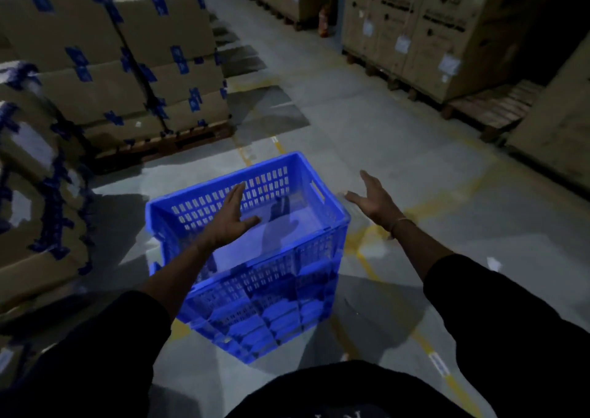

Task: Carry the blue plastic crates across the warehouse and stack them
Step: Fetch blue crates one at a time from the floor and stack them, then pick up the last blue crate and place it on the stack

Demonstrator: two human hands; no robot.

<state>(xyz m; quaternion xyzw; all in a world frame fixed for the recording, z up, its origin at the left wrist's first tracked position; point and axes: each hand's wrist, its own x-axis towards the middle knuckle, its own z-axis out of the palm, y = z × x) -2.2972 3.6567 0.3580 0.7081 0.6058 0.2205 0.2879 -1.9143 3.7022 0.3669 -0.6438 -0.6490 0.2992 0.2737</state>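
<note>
Spread-fingered left hand [231,218] and right hand [373,199] above blue crates [255,290], grey floor [383,149]

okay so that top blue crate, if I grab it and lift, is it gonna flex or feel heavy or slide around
The top blue crate looks like rigid moulded plastic, so it probably stays stiff. It appears empty and its walls are perforated, so it is likely light for its size. It sits on another crate, so a sideways push might slide it off; the handle slot should give a grip.

A dim warehouse aisle of grey concrete floor [367,136] crossed by worn yellow lines [367,267] runs between taped cardboard boxes [111,50] on a wooden pallet [178,143] (left) and tall printed cartons [440,25] opposite.
</note>
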